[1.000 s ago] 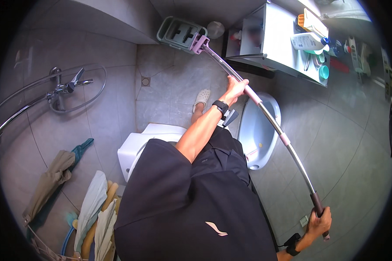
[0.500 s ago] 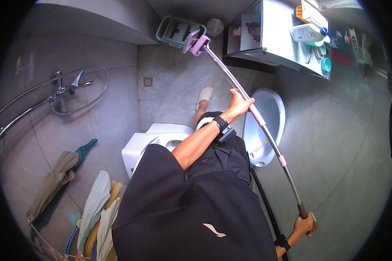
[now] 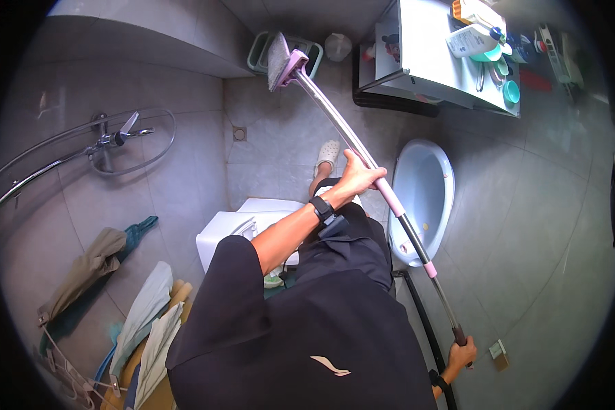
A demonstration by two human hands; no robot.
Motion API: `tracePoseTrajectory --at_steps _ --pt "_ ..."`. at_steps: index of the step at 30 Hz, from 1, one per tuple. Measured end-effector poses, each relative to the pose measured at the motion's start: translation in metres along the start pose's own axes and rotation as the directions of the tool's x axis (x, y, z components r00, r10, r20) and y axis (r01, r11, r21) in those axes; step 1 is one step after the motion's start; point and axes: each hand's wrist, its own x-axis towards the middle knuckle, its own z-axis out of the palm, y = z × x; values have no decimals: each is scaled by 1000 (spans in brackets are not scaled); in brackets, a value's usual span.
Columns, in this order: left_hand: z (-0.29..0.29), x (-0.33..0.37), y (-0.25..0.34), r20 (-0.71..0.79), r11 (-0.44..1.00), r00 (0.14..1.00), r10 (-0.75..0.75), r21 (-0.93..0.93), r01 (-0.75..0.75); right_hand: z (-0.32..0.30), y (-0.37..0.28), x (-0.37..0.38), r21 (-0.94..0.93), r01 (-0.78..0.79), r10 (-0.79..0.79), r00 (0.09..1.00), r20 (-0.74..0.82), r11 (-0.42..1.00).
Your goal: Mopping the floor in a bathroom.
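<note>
A long flat mop (image 3: 338,117) stretches diagonally across the view, with a silver pole, pink sleeves and a dark end grip. My left hand (image 3: 359,174) is closed around the pole at its pink sleeve, about mid-length. At the lower right, my right hand (image 3: 462,353) wraps the dark grip at the pole's end. The pink mop head (image 3: 288,65) with its grey pad is raised and tilted on edge. Behind it stands a grey-green mop bucket (image 3: 313,56), partly hidden; in this view the head overlaps it, and I cannot tell whether they touch.
A light blue baby bathtub (image 3: 422,167) stands right of the pole. The white cabinet (image 3: 430,51) at the far right carries bottles and cups. A white toilet (image 3: 219,236) is at my left, below the wall shower tap (image 3: 109,140). Clothes (image 3: 140,301) hang at the lower left.
The mop head has swung left and turned, so its grey pad now shows. Both hands have shifted left with the pole. The right hand has moved away from the small wall fixture.
</note>
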Motion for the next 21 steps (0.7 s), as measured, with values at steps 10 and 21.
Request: tracePoseTrajectory --at_steps 10,21 --pt "-2 18 -24 4 996 999 -51 75 51 23 6 -10 -6 42 -42 996 -80 999" --pt "-5 43 -31 -12 990 998 -61 126 62 -30 -17 -2 -122 22 -28 998 -50 992"
